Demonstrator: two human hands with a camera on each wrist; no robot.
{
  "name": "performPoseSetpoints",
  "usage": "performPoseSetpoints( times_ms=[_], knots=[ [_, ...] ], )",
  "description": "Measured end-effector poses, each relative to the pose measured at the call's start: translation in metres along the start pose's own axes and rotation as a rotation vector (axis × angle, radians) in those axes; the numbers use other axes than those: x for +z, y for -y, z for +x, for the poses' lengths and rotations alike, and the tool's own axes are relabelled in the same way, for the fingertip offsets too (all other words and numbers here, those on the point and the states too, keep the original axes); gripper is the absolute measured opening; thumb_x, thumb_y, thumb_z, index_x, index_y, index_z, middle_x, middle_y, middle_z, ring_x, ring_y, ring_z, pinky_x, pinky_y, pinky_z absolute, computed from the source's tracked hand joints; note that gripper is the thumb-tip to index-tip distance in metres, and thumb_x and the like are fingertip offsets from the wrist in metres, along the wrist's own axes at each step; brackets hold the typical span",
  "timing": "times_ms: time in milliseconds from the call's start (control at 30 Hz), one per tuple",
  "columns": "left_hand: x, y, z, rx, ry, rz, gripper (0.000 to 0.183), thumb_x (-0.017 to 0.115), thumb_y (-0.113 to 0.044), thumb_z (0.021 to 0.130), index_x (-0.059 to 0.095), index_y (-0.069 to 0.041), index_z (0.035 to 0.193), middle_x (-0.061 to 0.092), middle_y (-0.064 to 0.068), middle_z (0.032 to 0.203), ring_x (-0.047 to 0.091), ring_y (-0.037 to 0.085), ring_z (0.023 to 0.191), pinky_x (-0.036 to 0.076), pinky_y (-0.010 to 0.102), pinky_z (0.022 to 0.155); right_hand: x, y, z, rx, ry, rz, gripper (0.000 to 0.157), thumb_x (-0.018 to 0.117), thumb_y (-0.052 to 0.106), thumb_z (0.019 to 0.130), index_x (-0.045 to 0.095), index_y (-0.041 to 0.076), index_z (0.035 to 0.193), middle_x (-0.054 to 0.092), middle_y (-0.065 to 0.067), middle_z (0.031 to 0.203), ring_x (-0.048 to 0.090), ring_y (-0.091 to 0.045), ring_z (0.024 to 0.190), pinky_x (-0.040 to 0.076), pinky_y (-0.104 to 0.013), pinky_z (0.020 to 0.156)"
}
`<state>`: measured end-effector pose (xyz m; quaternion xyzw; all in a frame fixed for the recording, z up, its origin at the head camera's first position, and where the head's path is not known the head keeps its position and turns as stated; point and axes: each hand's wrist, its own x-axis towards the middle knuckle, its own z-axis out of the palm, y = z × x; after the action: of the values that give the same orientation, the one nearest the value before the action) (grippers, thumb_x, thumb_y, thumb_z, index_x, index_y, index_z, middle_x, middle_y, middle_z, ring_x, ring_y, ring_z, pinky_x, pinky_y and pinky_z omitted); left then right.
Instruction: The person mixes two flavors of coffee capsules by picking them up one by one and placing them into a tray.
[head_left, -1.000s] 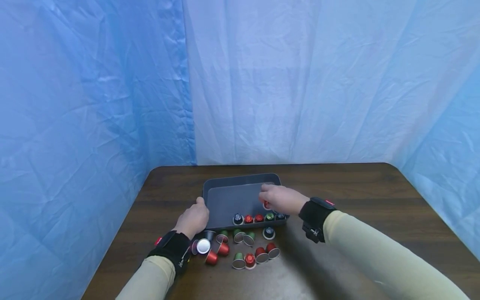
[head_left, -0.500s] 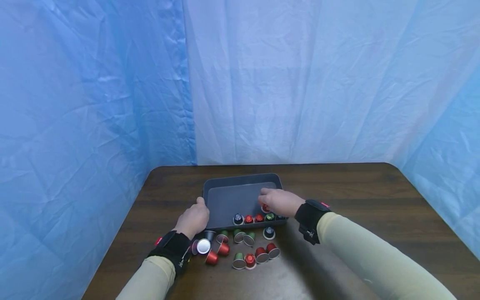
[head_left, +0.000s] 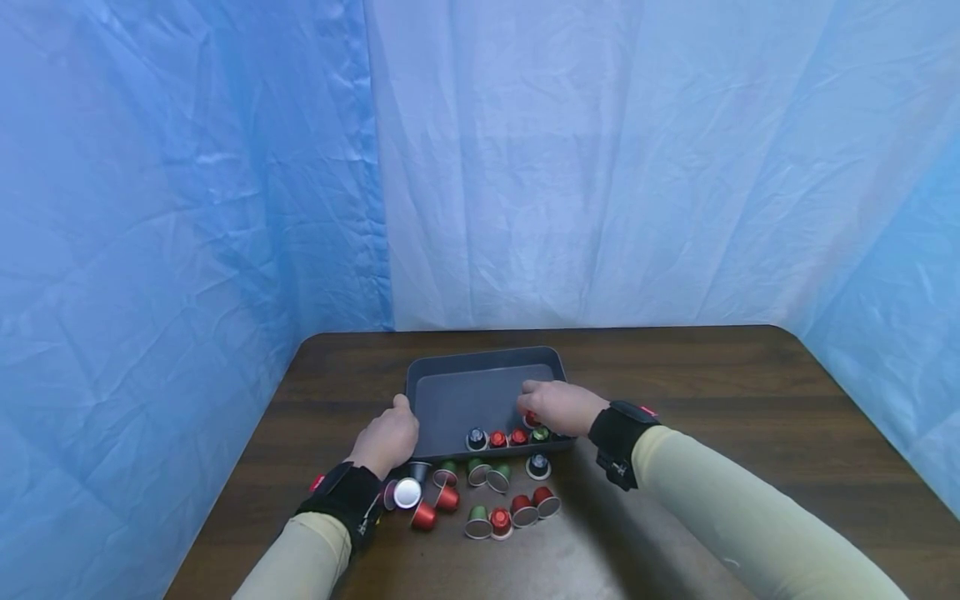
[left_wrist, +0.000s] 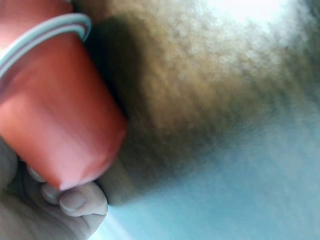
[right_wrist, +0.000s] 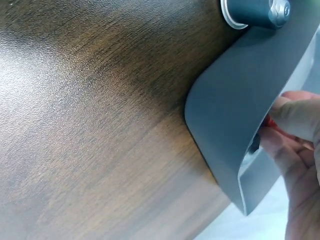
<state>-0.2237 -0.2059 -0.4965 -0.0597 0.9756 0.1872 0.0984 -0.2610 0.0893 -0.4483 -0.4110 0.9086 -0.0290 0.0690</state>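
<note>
My left hand [head_left: 384, 439] holds the dark grey tray [head_left: 450, 404] at its left front edge. In the left wrist view its fingers [left_wrist: 82, 199] are curled, partly hidden behind a red coffee capsule [left_wrist: 60, 110] close to the camera. Over the tray's right side, my right hand [head_left: 558, 406] pinches another red coffee capsule [head_left: 531, 418] between thumb and fingers. The right wrist view shows that hand reaching inside the tray wall [right_wrist: 230, 105], with only a bit of red visible. A row of capsules, including a dark one [head_left: 476, 438] and a green one [head_left: 539, 433], stands along the tray's front wall.
In front of the tray, several more capsules lie or stand on the brown wooden table [head_left: 675, 367]. A silver-white one [head_left: 407, 492] sits near the left wrist, and a dark one [head_left: 537, 467] stands by the tray's front right. Blue sheeting [head_left: 525, 167] hangs behind.
My right hand has come slightly toward me with the red capsule, close behind the front row. The left hand has stayed in place.
</note>
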Motion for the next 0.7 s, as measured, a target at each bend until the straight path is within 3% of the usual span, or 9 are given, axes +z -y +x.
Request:
performPoseSetpoints(
  times_ms=[300,533,700],
  knots=[
    [-0.001,-0.002,0.0,-0.025,0.034,-0.009,0.04,0.048,-0.024,0.108,0.037,0.004,0.133,0.064,0.014,0.082,0.067,0.026,0.076,0.055,0.045,0.072,-0.008,0.0,-0.008,-0.018,-0.087,0.002,0.017,0.076,0.015,0.093,0.075,0.012,0.111,0.058,0.002,0.091,0.057,-0.012,0.079,0.055,-0.028,0.077],
    [0.0,0.0,0.001,-0.014,0.034,-0.006,0.042,0.048,-0.024,0.108,0.036,0.005,0.135,0.065,0.014,0.083,0.068,0.026,0.077,0.056,0.046,0.074,-0.014,0.006,-0.019,-0.065,-0.211,-0.023,0.018,0.079,0.017,0.09,0.075,0.013,0.107,0.059,0.003,0.089,0.056,-0.01,0.078,0.055,-0.024,0.074],
    [0.0,0.001,0.001,-0.01,0.031,-0.01,0.041,0.048,-0.024,0.108,0.035,0.005,0.135,0.064,0.013,0.083,0.067,0.026,0.077,0.055,0.046,0.074,-0.016,0.015,-0.033,-0.089,-0.253,-0.023,0.018,0.081,0.019,0.089,0.076,0.014,0.105,0.059,0.004,0.086,0.057,-0.009,0.076,0.054,-0.023,0.072]
  ],
)
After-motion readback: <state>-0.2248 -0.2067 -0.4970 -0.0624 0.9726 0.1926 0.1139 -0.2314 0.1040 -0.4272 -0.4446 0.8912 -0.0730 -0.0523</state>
